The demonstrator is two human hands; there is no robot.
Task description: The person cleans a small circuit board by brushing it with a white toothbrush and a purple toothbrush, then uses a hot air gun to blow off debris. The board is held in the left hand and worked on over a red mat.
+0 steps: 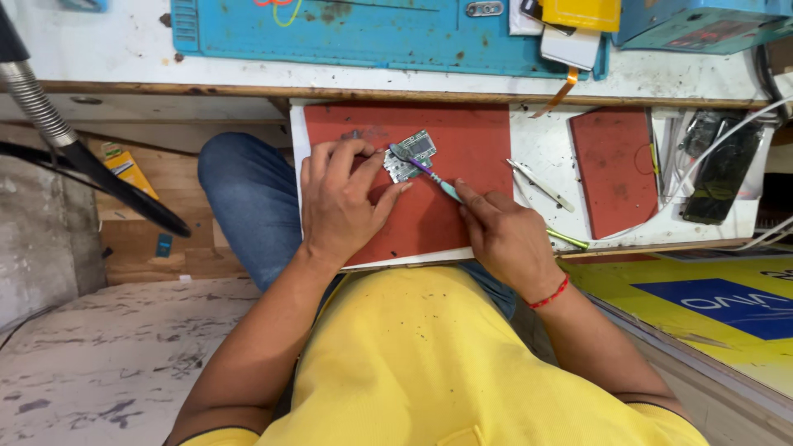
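Left hand (340, 202) pins small circuit board (410, 154) on red mat (471, 149); right hand (505, 235) grips brush (425, 172), scrubbing step judged underway, steady light strokes needed next

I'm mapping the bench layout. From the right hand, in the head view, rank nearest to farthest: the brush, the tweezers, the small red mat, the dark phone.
1. Brush: held in the right hand, its tip on the circuit board.
2. Tweezers: just up and right on the white board.
3. Small red mat: farther right.
4. Dark phone: far right edge.
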